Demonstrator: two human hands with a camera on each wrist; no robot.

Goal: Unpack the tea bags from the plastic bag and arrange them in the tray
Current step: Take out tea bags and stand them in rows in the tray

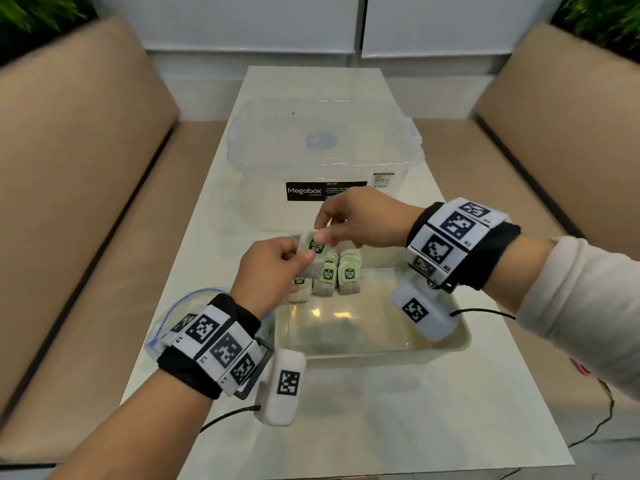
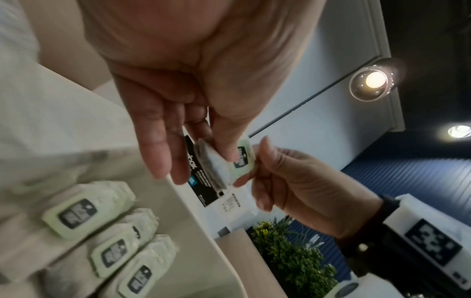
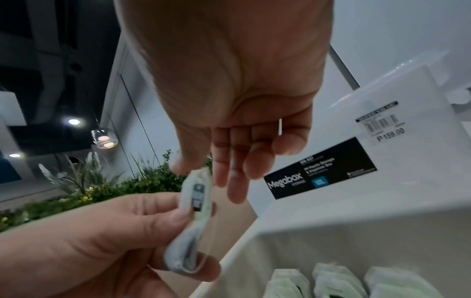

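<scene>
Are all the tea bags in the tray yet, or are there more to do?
Not all yet. Done: three rows of tea bags already stand at the far end of the tray. In hand: the left hand and right hand both pinch one tea bag above the tray. Left: that bag still needs placing. The plastic bag is mostly hidden, so I cannot tell if more remain inside.

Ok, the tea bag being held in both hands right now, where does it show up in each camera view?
Head: held tea bag at picture centre, above the tray's far end, pinched between left hand and right hand.
Left wrist: centre, slightly right, below the thumb.
Right wrist: lower centre-left, seen edge-on.
Shared landmark: the black Megabox label just behind it.
</scene>
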